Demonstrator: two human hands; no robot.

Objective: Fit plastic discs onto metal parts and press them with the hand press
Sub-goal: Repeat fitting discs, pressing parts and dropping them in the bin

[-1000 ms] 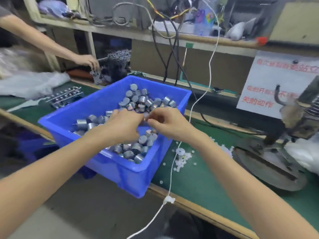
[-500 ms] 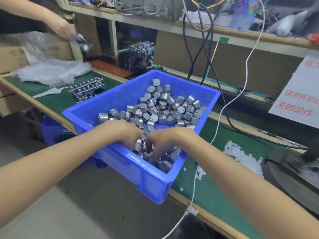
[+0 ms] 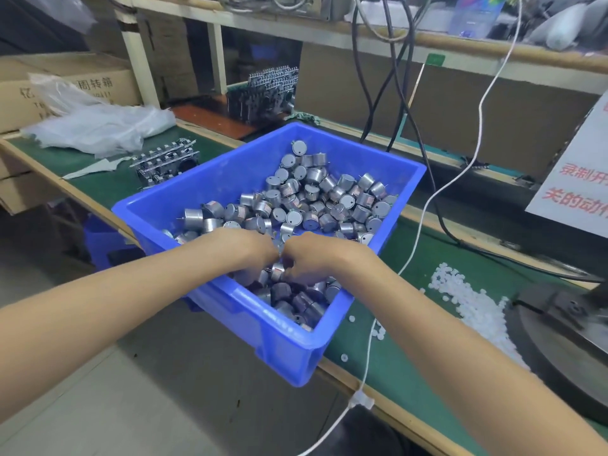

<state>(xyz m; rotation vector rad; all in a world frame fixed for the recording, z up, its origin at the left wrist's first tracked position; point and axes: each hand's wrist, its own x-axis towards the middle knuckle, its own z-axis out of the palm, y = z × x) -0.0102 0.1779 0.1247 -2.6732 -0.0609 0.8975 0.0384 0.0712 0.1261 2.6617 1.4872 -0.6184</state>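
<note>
— Where are the parts (image 3: 306, 195)?
— Heaped in the bin (image 3: 279, 343), whose near corner overhangs the bench edge. The left hand (image 3: 245, 250) and right hand (image 3: 320, 258) are dug in at its near end, almost touching, with their fingers curled under. I cannot tell what they grip.
— Any change?
— A second ago they were raised over the heap. The other person's hand has left view.
— Around it?
— Discs (image 3: 467, 297) lie loose on the green mat (image 3: 388, 357), beside the press base (image 3: 566, 337). A white cable (image 3: 424, 212) crosses the mat. A bag (image 3: 98, 126) and box (image 3: 19, 93) sit far left.
</note>
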